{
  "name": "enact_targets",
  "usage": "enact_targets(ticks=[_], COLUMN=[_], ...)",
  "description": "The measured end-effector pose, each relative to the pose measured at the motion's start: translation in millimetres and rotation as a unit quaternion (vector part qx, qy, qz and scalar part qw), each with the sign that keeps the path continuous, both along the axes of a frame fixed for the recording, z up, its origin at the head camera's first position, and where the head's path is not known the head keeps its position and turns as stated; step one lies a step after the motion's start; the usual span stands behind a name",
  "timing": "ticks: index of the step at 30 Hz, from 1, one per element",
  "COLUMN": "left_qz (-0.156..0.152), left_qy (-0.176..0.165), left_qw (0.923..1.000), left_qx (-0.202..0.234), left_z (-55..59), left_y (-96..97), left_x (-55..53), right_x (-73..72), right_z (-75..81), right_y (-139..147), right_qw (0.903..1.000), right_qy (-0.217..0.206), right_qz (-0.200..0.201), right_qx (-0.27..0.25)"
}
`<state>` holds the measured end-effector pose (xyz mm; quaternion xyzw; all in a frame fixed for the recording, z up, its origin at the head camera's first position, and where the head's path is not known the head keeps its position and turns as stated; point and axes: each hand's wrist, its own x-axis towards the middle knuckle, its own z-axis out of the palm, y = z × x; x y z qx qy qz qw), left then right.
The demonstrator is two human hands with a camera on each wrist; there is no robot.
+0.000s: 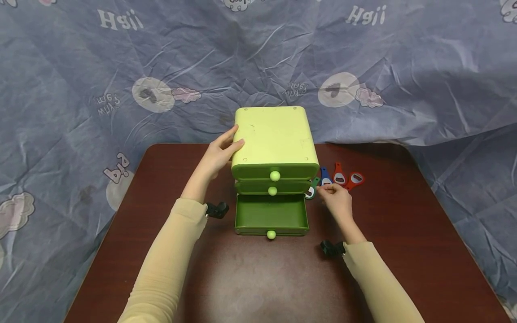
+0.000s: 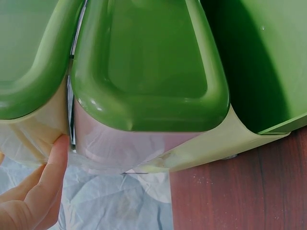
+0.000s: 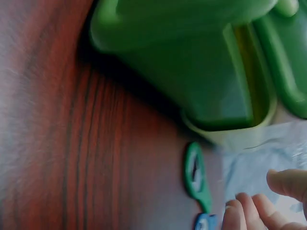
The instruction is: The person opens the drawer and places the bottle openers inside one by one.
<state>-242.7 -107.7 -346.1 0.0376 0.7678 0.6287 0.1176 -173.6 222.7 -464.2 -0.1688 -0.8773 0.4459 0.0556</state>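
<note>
A small drawer cabinet (image 1: 274, 134) with a pale yellow-green body and green drawer fronts stands on the table, its bottom drawer (image 1: 271, 216) pulled out and holding nothing visible. My left hand (image 1: 218, 154) rests on the cabinet's left side, thumb at the top edge, fingertips against the wall. To the right of the cabinet, my right hand (image 1: 337, 202) hovers near a green bottle opener (image 1: 311, 190) with fingers loosely bent. The right wrist view shows a gap between thumb and fingers, nothing in it. The green opener (image 3: 204, 197) lies flat beside the cabinet.
Behind the right hand lie a blue bottle opener (image 1: 325, 174) and two red ones, an upright one (image 1: 338, 168) and a slanted one (image 1: 356, 178). The dark wooden table (image 1: 258, 282) meets a hanging blue-grey cloth (image 1: 226, 58) at the back.
</note>
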Motion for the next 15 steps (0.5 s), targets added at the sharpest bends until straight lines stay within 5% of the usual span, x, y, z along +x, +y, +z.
enact_targets(ticks=[7, 15], left_qz=[-0.001, 0.002], left_qy=[0.003, 0.002], left_qw=[1.0000, 1.0000], left_qx=[0.000, -0.005], left_z=[-0.9, -1.0], left_y=[-1.8, -0.4], left_x=[-0.2, -0.9], right_x=[-29.9, -48.6], right_z=[-21.5, -23.3], right_y=[-7, -12], right_qw=[0.9969, 0.9806], right_qy=[-0.025, -0.062], right_qz=[-0.013, 0.018], right_qx=[0.073, 0.185])
